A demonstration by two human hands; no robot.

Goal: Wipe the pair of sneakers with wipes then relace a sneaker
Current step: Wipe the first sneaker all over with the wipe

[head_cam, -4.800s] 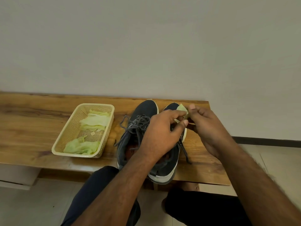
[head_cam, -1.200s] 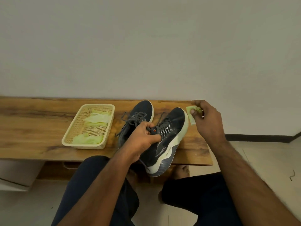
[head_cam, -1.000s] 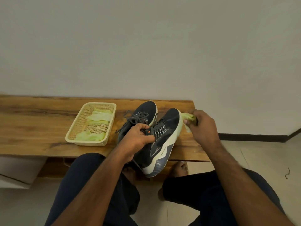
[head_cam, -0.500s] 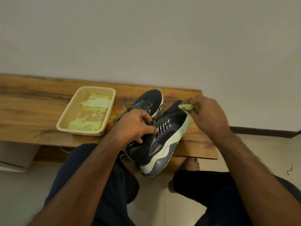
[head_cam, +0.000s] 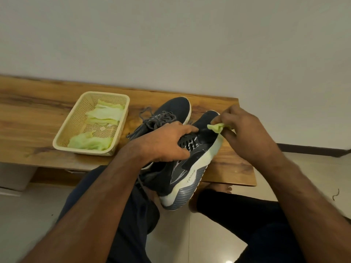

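A: Where is the sneaker (head_cam: 191,160) being worked on?

B: It is held tilted, sole turned to the right, its heel past the front edge of the desk (head_cam: 38,118) above the knees and its toe over the desk. The left hand (head_cam: 165,143) is clamped over its laces and tongue; a crumpled wipe (head_cam: 215,127) is pinched in the right hand (head_cam: 247,133) and pressed on the toe.

A: How is it expected to handle?

B: It is judged light, with a soft knit upper that gives under pressure and a firmer, rubbery sole. The midfoot, where it is gripped now, looks the steadiest hold; the glossy side panel may be slicker. The wipe is limp and probably damp, so it is best kept bunched.

A: And around it?

B: The second sneaker (head_cam: 171,112) lies just to its left on the desk, laces loose. Further left, a basket (head_cam: 79,112) is seen with more wipes inside.
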